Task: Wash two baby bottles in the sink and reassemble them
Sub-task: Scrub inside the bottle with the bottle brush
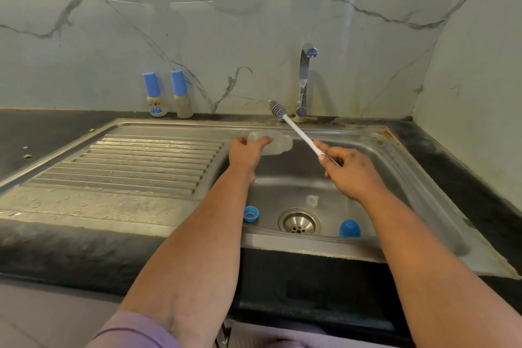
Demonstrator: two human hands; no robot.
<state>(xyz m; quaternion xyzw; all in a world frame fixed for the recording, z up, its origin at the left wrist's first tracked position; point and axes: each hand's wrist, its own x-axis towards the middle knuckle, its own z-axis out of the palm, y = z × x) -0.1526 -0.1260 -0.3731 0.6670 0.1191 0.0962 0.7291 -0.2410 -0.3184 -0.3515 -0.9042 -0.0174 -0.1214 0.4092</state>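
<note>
Two hands work above the sink basin (401, 167). Fingers (267, 138) of the left hand (245, 154) curl round the base end of a clear bottle body (275, 144), held on its side over the basin's left edge with its neck pointing right. Fingers (324, 151) of the right hand (348, 171) pinch the white handle of a bottle brush (293, 128), whose grey bristle head points up and left toward the base of the faucet (304, 79); the brush is apart from the bottle. Down on the basin floor lie a blue screw ring (250, 214) left of the drain (299, 222), a clear nipple (312, 200) just behind the drain, and a blue cap (349, 228) to its right. On the dark tabletop (56, 133) against the marble wall stand two upright items with blue caps: a printed baby bottle (155, 94) and, beside it, a plain second bottle (180, 94). Ribs run across the wet drainboard (141, 161).
</note>
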